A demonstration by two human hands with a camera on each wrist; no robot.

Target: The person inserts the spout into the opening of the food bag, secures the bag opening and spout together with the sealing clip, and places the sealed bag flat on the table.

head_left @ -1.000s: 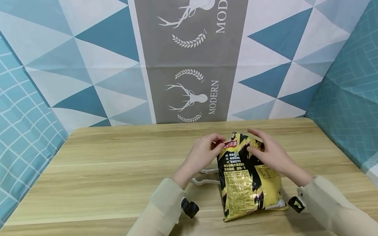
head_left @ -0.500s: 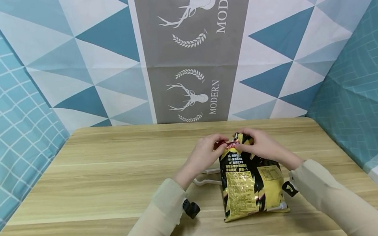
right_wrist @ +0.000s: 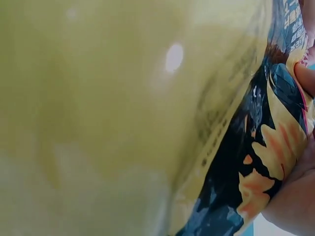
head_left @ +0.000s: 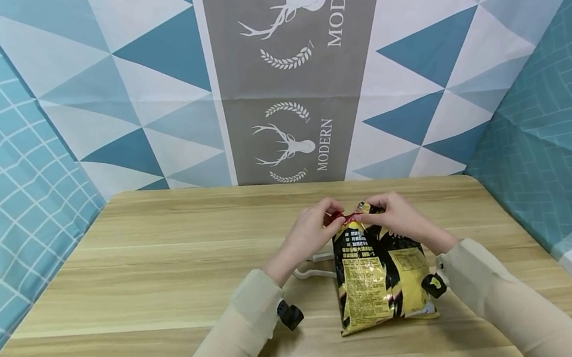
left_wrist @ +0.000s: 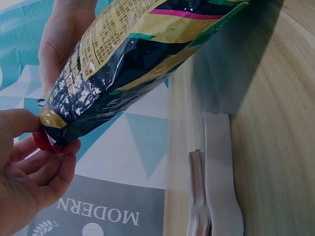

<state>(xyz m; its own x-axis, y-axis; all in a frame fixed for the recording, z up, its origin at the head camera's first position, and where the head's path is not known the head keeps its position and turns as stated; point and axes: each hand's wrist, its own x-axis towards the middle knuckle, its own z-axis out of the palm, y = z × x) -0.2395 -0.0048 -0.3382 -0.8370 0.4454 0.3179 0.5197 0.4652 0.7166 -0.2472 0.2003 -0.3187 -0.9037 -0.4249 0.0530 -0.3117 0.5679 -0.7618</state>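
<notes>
A black and yellow snack bag (head_left: 366,291) stands tilted on the table with its printed back toward me. My left hand (head_left: 306,234) pinches the red left part of its top edge between thumb and fingers, which the left wrist view shows close up at the fingers (left_wrist: 54,182). Close beside it, my right hand (head_left: 405,220) pinches the same top edge farther right. The top is gathered between both hands. In the right wrist view, the bag's yellow side (right_wrist: 113,113) fills most of the picture, and only part of the right hand (right_wrist: 295,199) shows.
Two long, thin white plastic arms (head_left: 313,274) lie on the wooden table (head_left: 144,293) left of the bag, partly hidden behind it. A patterned cloth wall (head_left: 169,115) rises at the back, with blue cloth at both sides.
My right hand has moved left along the bag's top, closer to the left hand, and pinches it there. The top edge has become more gathered and folded. The left hand has stayed nearly still.
</notes>
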